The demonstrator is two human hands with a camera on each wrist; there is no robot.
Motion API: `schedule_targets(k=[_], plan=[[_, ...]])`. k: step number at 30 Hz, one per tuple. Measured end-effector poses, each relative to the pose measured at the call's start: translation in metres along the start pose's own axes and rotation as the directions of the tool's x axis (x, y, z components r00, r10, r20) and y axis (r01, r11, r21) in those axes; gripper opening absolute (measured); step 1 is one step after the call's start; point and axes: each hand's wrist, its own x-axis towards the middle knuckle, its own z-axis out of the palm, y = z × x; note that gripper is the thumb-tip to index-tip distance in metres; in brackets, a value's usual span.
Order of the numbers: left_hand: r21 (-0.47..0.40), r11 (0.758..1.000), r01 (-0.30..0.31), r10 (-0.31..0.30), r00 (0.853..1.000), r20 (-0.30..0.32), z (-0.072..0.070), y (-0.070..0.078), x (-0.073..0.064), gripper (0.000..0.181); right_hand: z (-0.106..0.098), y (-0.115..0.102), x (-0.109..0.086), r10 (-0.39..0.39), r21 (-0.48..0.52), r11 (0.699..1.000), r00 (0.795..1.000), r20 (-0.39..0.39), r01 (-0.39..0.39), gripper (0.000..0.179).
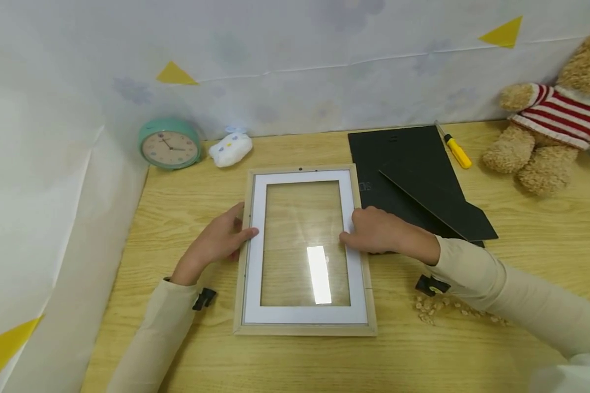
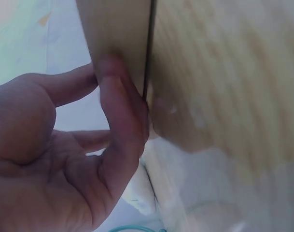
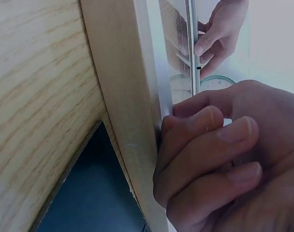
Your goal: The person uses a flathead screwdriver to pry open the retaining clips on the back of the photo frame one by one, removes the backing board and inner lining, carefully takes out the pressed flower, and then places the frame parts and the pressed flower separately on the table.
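A light wooden picture frame (image 1: pixel 305 329) lies on the table, with a white mat (image 1: pixel 305 315) and a clear pane (image 1: pixel 295 234) inside it. My left hand (image 1: pixel 221 234) grips the frame's left rail, thumb on top and fingers at the outer side. In the left wrist view, the left hand's fingers (image 2: pixel 120 106) bend against the rail (image 2: pixel 118 34). My right hand (image 1: pixel 381 232) lies over the right rail, its thumb across the mat. Seen from the right wrist, curled fingers (image 3: pixel 204 159) pinch at the mat's edge, inside the rail; the contact is partly hidden.
A black backing board (image 1: pixel 393 147) with its stand leg (image 1: pixel 437 207) lies to the right, beside a yellow screwdriver (image 1: pixel 457 152). A green clock (image 1: pixel 170 144) and small white plush (image 1: pixel 231 148) stand behind. Dried flowers (image 1: pixel 428 308) lie under the right forearm; a teddy bear (image 1: pixel 546 147) sits far right.
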Motion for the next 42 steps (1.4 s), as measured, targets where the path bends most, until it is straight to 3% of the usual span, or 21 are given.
schedule_targets(k=[5,11,15,18,22,27,36,42], plan=[[0.08,0.997,-0.011,0.021,0.993,-0.119,0.006,0.002,-0.007,0.077,0.0,0.001,0.0,0.008,0.029,1.0,1.0,0.003,-0.008,0.046],[0.008,1.0,0.006,-0.004,0.983,-0.186,0.011,0.01,-0.024,0.05,0.002,0.002,0.001,0.03,0.032,0.999,1.0,0.001,-0.03,0.041],[-0.052,0.998,0.036,-0.043,0.987,-0.154,0.011,0.015,-0.033,0.041,0.001,0.003,0.0,0.028,0.036,0.999,1.0,-0.009,-0.028,0.039],[-0.17,0.985,0.037,-0.052,0.995,-0.085,0.011,0.016,-0.036,0.039,0.001,0.003,0.0,0.024,0.034,0.999,1.0,-0.017,-0.023,0.04],[-0.36,0.932,0.05,-0.059,0.998,-0.013,0.012,0.014,-0.039,0.038,0.001,0.003,-0.001,0.015,0.042,0.999,1.0,-0.023,-0.014,0.041],[-0.455,0.89,0.028,-0.046,0.999,-0.028,0.011,0.011,-0.041,0.036,0.002,0.009,-0.005,-0.008,0.086,0.996,1.0,-0.02,0.009,0.053],[-0.537,0.843,-0.014,-0.047,0.994,-0.099,-0.01,-0.007,-0.058,0.042,-0.003,0.018,-0.013,-0.037,0.139,0.99,0.999,0.006,0.036,0.059],[-0.513,0.858,-0.021,-0.077,0.983,-0.168,-0.038,-0.026,-0.086,0.044,-0.001,0.021,-0.013,-0.074,0.094,0.993,0.997,0.0,0.073,0.056]])
